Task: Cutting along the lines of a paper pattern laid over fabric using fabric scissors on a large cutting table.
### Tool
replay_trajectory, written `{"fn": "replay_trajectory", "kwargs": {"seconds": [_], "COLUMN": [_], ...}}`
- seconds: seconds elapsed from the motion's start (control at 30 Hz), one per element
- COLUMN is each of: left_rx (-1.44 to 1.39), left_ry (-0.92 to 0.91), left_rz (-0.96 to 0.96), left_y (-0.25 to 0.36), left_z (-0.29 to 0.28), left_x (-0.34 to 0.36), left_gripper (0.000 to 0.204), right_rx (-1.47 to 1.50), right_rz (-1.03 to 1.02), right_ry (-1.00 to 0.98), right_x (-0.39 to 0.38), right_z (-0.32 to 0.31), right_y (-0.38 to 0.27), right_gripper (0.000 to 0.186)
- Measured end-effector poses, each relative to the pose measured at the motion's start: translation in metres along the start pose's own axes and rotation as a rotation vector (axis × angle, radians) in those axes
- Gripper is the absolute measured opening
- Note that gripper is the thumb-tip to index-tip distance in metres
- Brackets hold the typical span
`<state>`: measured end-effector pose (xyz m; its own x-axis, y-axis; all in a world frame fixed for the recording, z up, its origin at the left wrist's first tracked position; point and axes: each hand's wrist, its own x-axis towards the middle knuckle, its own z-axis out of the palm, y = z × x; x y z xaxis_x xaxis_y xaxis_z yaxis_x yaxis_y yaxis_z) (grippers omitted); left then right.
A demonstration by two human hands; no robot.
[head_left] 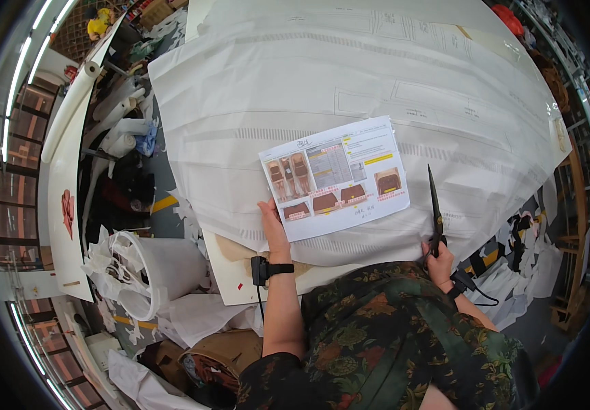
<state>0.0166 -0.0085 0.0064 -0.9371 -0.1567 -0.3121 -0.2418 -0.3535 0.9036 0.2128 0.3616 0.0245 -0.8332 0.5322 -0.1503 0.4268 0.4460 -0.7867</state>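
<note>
My left hand (274, 225) is closed on the lower left edge of a printed sheet (350, 222) with garment pictures, coloured notes and some handwriting. The sheet is held tilted above a large white pattern paper (254, 96) that covers most of the table and carries thin drawn outlines. In my right hand (437, 261) are black scissors (437, 219), gripped by the handles, with the blades pointing away from me over the paper. The blades look closed together. Each wrist wears a black strap with a small box.
A white bin (172, 266) overflowing with paper scraps stands left of the table. Behind it, rolls of material (114, 130) lie under a long side table (59, 205). Scraps litter the floor on both sides. Shelving lines the right. A person in yellow (100, 24) is far left.
</note>
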Motion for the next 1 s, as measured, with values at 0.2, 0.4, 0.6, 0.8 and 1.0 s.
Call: {"fn": "replay_trajectory", "kwargs": {"seconds": [0.2, 0.4, 0.6, 0.8, 1.0], "left_rx": [0.079, 0.232, 0.254, 0.226, 0.168], "left_ry": [0.007, -0.121, -0.094, -0.043, -0.042], "left_rz": [-0.021, -0.053, 0.035, 0.129, 0.15], "left_y": [0.017, 0.036, 0.038, 0.043, 0.056], "left_z": [0.001, 0.016, 0.035, 0.047, 0.089], "left_x": [-0.008, -0.017, -0.025, -0.035, -0.055], "left_gripper": [0.056, 0.034, 0.035, 0.034, 0.038], "right_rx": [-0.015, 0.054, 0.032, 0.112, 0.219], "right_rz": [-0.021, 0.025, 0.001, 0.023, 0.031], "right_ry": [-0.021, -0.03, -0.032, -0.086, -0.119], "right_x": [0.002, 0.0, 0.005, 0.008, 0.019], "right_z": [0.001, -0.002, -0.007, -0.011, -0.039], "right_y": [0.01, 0.011, 0.01, 0.004, 0.005], "right_gripper": [0.031, 0.031, 0.031, 0.027, 0.023]}}
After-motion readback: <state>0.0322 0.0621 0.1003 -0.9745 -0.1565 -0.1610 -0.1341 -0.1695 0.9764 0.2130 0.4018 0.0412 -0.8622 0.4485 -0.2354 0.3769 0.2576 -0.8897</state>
